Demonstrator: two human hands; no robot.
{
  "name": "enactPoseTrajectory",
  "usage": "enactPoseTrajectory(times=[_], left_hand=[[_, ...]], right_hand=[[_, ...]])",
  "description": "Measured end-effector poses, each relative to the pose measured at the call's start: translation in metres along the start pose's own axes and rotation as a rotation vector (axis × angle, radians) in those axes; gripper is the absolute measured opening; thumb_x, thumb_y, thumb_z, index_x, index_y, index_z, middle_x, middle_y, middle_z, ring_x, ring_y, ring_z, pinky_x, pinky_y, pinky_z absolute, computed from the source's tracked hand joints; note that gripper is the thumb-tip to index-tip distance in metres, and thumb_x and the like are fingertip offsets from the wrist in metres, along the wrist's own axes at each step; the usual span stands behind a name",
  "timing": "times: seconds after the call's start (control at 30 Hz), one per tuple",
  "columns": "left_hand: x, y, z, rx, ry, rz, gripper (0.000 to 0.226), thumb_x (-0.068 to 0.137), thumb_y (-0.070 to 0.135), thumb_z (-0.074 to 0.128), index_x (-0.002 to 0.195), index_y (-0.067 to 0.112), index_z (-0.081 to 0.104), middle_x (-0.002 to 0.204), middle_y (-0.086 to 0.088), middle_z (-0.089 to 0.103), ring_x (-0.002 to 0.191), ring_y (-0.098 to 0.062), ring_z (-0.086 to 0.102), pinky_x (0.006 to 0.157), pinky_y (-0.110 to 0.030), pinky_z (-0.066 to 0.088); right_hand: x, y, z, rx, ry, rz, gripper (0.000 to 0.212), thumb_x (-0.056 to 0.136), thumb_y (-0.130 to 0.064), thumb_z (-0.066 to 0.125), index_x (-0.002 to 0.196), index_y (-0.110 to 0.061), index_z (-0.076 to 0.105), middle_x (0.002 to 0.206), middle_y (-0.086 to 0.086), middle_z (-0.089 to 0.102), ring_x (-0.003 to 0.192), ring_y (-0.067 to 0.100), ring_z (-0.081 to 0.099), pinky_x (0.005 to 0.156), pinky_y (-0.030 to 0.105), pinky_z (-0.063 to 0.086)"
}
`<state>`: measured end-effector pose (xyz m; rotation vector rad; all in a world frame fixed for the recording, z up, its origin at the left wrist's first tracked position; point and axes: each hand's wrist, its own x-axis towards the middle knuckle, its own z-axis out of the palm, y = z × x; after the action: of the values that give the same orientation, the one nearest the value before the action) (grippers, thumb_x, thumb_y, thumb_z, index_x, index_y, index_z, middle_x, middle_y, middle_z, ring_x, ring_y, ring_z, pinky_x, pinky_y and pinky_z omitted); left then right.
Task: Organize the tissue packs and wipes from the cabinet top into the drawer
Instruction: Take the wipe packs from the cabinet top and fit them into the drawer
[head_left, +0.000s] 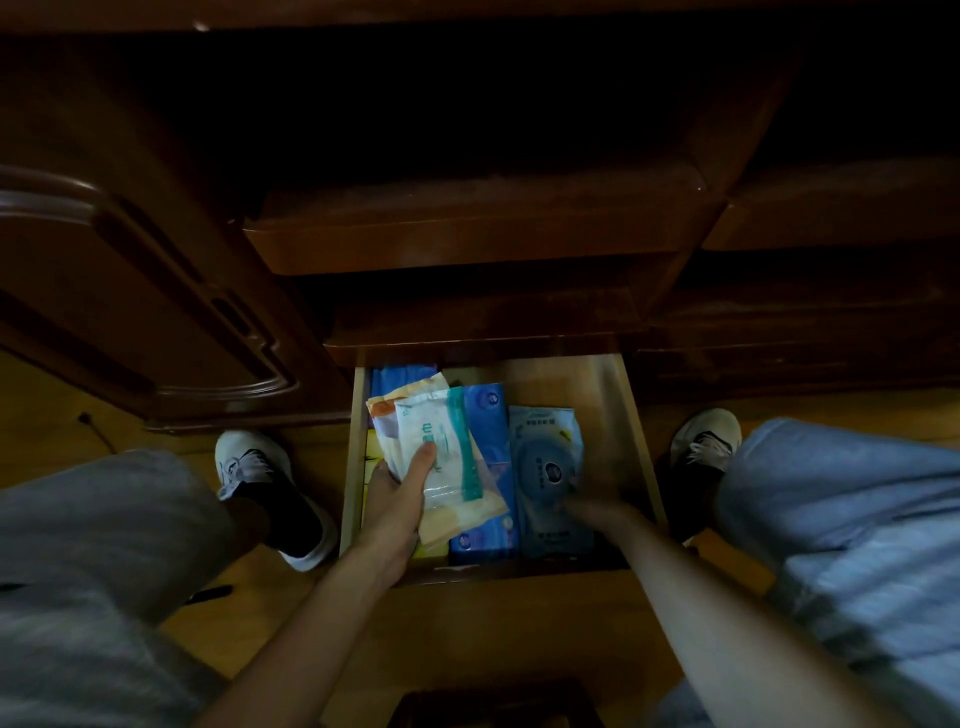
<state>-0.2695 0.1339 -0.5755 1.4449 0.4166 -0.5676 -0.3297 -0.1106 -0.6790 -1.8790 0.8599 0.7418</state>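
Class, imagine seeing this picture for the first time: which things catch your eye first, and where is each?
The open drawer at centre stands out, pale against dark cabinets. Over its left side, the left hand grips a white-and-teal wipes pack. Blue tissue packs lie beside it, with the blurred right hand at the drawer's right.

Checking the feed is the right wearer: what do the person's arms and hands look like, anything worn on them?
Both forearms are bare, no sleeves in view. The left hand shows no glove, ring or watch. The right hand is motion-blurred, so small items there cannot be ruled out.
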Motion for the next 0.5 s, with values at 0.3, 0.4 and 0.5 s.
enactPoseTrajectory(times=[0.3,0.4,0.5], left_hand=[[0.002,-0.007,0.002,0.126,-0.022,0.041,0.026,0.092,0.040,0.067,0.113,0.024,0.068,0.100,0.002,0.079,0.088,-0.014,0.076,0.066,-0.032,0.063],[0.005,-0.011,0.006,0.198,-0.031,0.055,0.023,0.093,0.036,0.067,0.112,0.023,0.067,0.104,-0.001,0.078,0.094,-0.017,0.075,0.077,-0.041,0.063],[0.005,-0.013,0.012,0.276,-0.056,0.096,0.024,0.091,0.031,0.070,0.114,0.022,0.067,0.106,-0.001,0.077,0.096,-0.016,0.074,0.079,-0.039,0.063]], right_hand=[[-0.008,-0.021,0.003,-0.127,0.213,-0.025,0.037,0.101,-0.029,0.058,0.131,-0.008,0.061,0.129,0.014,0.063,0.119,0.030,0.060,0.089,0.036,0.050],[-0.032,-0.046,0.003,0.290,0.203,-0.230,0.026,0.101,-0.027,0.059,0.122,-0.016,0.068,0.114,0.000,0.074,0.113,0.026,0.065,0.084,0.027,0.053],[-0.065,-0.069,0.010,0.547,-0.130,-0.324,0.028,0.096,-0.047,0.065,0.115,-0.028,0.070,0.108,-0.011,0.076,0.105,0.015,0.071,0.080,0.021,0.056]])
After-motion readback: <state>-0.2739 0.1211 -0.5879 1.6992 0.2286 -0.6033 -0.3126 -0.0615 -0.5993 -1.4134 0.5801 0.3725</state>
